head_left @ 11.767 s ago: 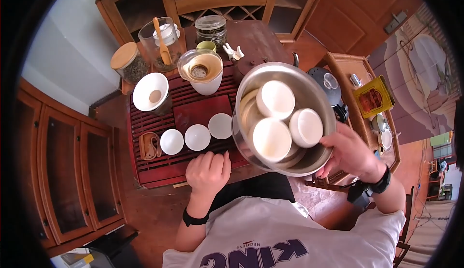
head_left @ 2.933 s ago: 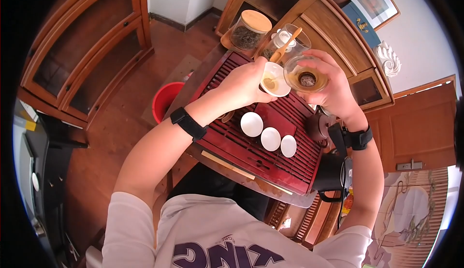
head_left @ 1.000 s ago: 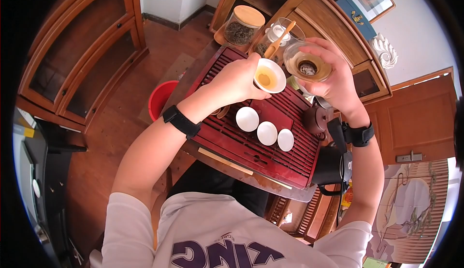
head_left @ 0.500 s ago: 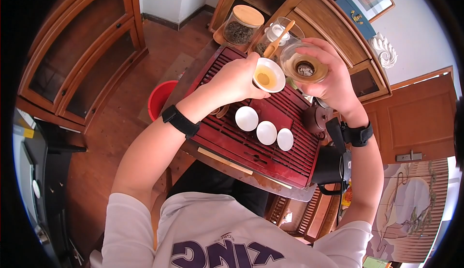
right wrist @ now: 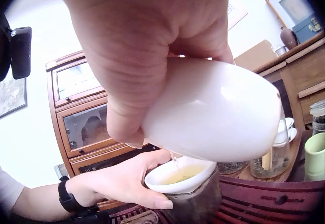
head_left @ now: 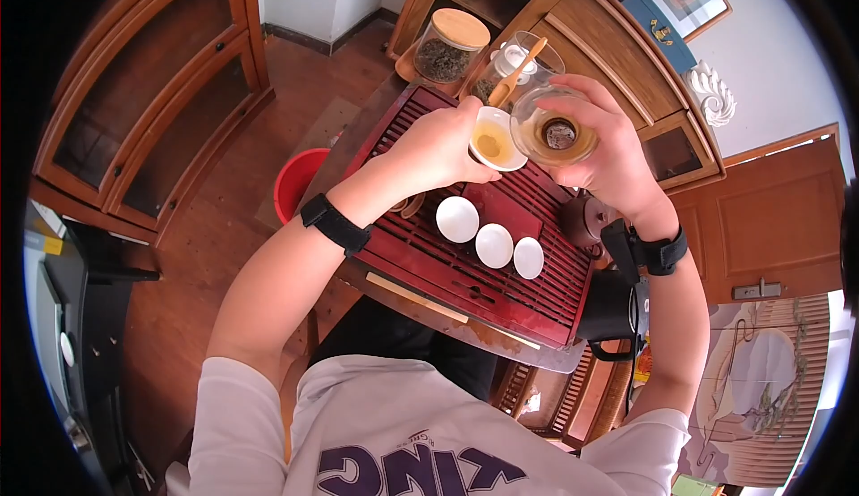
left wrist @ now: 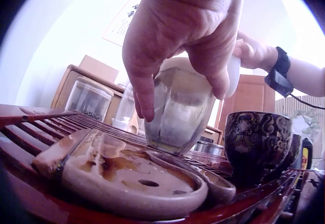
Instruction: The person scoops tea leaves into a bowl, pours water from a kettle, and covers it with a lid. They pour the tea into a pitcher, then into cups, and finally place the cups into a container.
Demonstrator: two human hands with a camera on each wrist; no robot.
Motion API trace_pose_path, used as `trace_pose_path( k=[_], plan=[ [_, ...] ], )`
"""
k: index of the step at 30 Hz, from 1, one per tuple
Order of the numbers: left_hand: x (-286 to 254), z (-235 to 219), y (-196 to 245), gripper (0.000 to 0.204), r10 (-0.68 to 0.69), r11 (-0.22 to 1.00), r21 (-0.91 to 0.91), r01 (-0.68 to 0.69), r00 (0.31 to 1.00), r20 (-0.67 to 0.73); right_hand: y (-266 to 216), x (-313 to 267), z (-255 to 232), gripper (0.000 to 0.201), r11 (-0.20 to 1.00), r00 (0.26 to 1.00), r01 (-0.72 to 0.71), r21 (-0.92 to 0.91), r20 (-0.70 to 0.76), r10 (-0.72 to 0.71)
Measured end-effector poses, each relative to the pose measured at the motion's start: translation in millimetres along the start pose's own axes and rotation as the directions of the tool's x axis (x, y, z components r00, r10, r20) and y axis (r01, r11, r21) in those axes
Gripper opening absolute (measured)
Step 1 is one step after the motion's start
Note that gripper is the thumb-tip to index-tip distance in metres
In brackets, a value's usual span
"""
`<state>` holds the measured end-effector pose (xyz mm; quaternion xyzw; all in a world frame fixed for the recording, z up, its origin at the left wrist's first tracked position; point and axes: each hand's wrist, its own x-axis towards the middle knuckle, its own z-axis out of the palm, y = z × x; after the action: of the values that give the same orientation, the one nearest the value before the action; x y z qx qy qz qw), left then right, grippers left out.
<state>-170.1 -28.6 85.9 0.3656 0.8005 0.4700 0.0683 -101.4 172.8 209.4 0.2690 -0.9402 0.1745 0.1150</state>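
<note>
My left hand (head_left: 438, 147) grips a glass vessel (left wrist: 180, 112) by its upper part, with a white funnel-shaped piece (head_left: 492, 129) in its mouth and pale yellow liquid inside that. In my right hand (head_left: 617, 147) is a white pitcher (right wrist: 218, 112), tipped over the funnel-shaped piece; a thin trickle shows between them in the right wrist view. A glass strainer (head_left: 528, 147) with a dark centre covers the pitcher's mouth. Three white cups (head_left: 457, 219) stand in a row on the red slatted tray (head_left: 546, 303), below both hands.
Behind the hands are a wooden-lidded jar (head_left: 452, 44) and a wooden scoop (head_left: 519, 73). A brown teapot (head_left: 586, 218) and black kettle (head_left: 608, 308) stand right. A red bucket (head_left: 298, 183) is left. The left wrist view shows a patterned dark cup (left wrist: 259, 142).
The metal bowl of cups held by my right hand in the oldest frame is gone from view. Over the last half second, the right hand moved left, bringing its pitcher and strainer against or over the funnel-shaped piece.
</note>
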Motion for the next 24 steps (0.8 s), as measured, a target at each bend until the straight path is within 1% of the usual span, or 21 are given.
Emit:
trace_pose_path(
  k=[7, 13, 15, 16, 18, 19, 21, 22, 24],
  plan=[
    [0, 0, 0, 0.069, -0.002, 1.000, -0.009, 0.002, 1.000, -0.001, -2, 0, 1, 0.061, 1.000, 1.000, 0.008, -0.014, 0.001, -0.008],
    [-1, -1, 0, 0.069, -0.010, 1.000, -0.011, 0.010, 1.000, 0.002, 9, -5, 7, 0.053, 1.000, 1.000, 0.005, 0.014, -0.028, -0.005],
    [-1, 0, -1, 0.069, 0.000, 1.000, -0.016, 0.000, 1.000, 0.002, 17, -11, 13, 0.049, 0.981, 0.991, -0.058, 0.186, -0.112, 0.080],
    [0, 0, -1, 0.068, -0.009, 1.000, -0.017, 0.009, 1.000, 0.003, 19, -14, 16, 0.049, 0.981, 0.990, -0.058, 0.185, -0.115, 0.080],
    [0, 0, -2, 0.067, -0.017, 1.000, -0.015, 0.017, 1.000, 0.005, 21, -21, 24, 0.047, 0.940, 0.951, -0.182, 0.288, -0.192, 0.243],
    [0, 0, -3, 0.065, -0.007, 1.000, -0.021, 0.007, 1.000, 0.007, 27, -25, 30, 0.047, 0.940, 0.950, -0.181, 0.288, -0.197, 0.244],
    [1, 0, -4, 0.064, 0.008, 1.000, -0.024, -0.008, 1.000, 0.012, 40, -35, 41, 0.044, 0.953, 0.911, -0.214, 0.212, -0.308, 0.273],
    [1, 0, -5, 0.062, 0.038, 0.999, -0.035, -0.038, 0.999, -0.011, 43, -39, 46, 0.044, 0.953, 0.909, -0.215, 0.212, -0.314, 0.275],
    [0, 1, -5, 0.062, 0.070, 0.996, -0.043, -0.072, 0.997, -0.032, 47, -47, 57, 0.042, 0.909, 0.845, -0.244, 0.338, -0.385, 0.370]
  ],
)
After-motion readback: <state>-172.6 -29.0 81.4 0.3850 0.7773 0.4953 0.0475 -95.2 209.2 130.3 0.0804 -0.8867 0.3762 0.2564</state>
